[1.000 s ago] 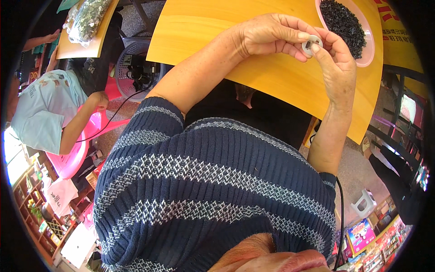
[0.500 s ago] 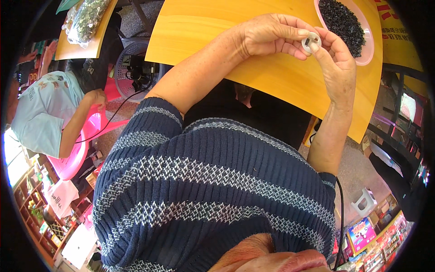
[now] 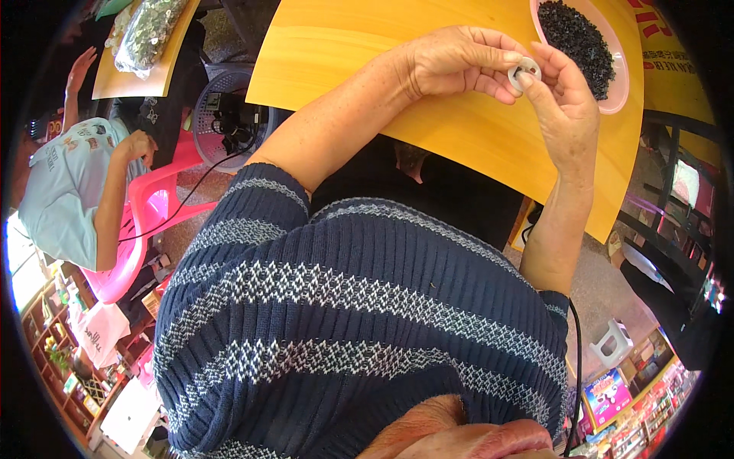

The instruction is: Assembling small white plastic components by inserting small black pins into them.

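A small round whitish plastic disc (image 3: 527,67) is held up over the yellow table (image 3: 336,53). My left hand (image 3: 462,63) pinches the disc's left edge between thumb and bent fingers. Against its lower face presses the thumb of my right hand (image 3: 564,107), whose fingers curl round the far right side. Part of the disc lies hidden under that thumb; a dark spot shows on it, too small to name. Just beyond my right hand stands a pink plastic bowl (image 3: 622,84) full of small black pieces (image 3: 577,47).
On a smaller table (image 3: 107,83) at far left lies a clear bag of small discs (image 3: 149,38). A person in a light blue shirt (image 3: 73,187) sits there on a pink chair (image 3: 126,260). A grey basket (image 3: 202,126) holding dark items stands between the tables. Black metal framing (image 3: 665,176) is at right.
My right thumb has shifted slightly on the disc, covering more of the dark part. The person at left has raised one hand and drawn the other arm back.
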Tool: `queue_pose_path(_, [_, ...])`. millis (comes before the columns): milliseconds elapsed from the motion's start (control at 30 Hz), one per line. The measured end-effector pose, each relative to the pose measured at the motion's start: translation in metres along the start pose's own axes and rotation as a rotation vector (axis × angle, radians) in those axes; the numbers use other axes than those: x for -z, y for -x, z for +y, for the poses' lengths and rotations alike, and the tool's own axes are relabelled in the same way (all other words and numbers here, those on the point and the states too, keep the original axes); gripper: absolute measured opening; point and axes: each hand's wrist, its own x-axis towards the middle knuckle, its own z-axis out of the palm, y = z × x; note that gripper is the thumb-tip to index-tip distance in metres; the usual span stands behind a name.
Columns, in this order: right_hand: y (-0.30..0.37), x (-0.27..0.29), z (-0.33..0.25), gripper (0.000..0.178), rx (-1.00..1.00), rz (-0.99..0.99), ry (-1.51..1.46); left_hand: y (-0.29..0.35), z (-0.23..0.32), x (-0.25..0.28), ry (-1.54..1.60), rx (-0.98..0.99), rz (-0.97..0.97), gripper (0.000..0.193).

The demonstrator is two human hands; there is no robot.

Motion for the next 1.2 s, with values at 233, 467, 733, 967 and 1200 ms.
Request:
queue_pose_path(233, [-0.001, 0.003, -0.012, 0.017, 0.409, -0.003, 0.778, 0.0, 0.001, 0.0, -0.052, 0.031, -0.003, 0.025])
queue_pose_path(467, [-0.002, 0.004, -0.011, 0.012, 0.43, 0.016, 0.719, -0.001, 0.002, -0.001, -0.057, 0.051, 0.004, 0.024])
queue_pose_path(733, [-0.002, -0.002, -0.003, 0.016, 0.373, 0.109, 0.563, -0.005, 0.002, -0.001, -0.01, -0.01, 0.034, 0.026])
queue_pose_path(967, [0.002, -0.006, -0.003, 0.017, 0.418, 0.109, 0.601, -0.004, 0.003, -0.002, -0.053, -0.047, 0.041, 0.026])
queue_pose_path(1200, [0.003, -0.009, -0.007, 0.016, 0.348, 0.079, 0.63, -0.004, 0.0, -0.006, -0.053, -0.056, 0.091, 0.019])
